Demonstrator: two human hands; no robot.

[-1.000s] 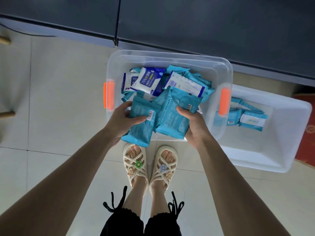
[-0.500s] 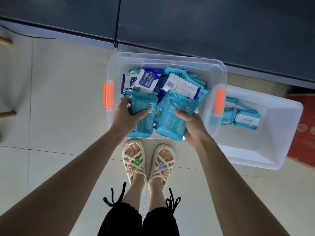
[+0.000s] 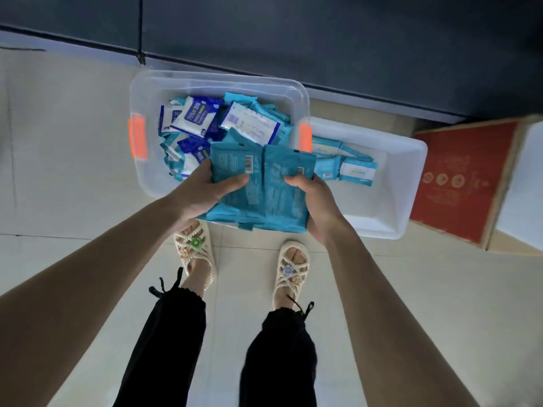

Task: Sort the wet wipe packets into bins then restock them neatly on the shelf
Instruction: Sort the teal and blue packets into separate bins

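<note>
A clear bin with orange latches sits on the floor, holding a loose heap of teal and blue-and-white wet wipe packets. Both hands hold a stack of teal packets above the bin's near right corner. My left hand grips the stack's left side, thumb on top. On the right side, my right hand clamps the stack. A white bin to the right holds a few teal packets at its far left end.
A dark cabinet front runs along the back, right behind the bins. A red cardboard box lies right of the white bin. My sandalled feet stand on pale floor tiles just before the bins.
Both hands have lifted the teal packets out of the clear bin, squared them into one stack and shifted right toward the white bin. My feet have stepped apart.
</note>
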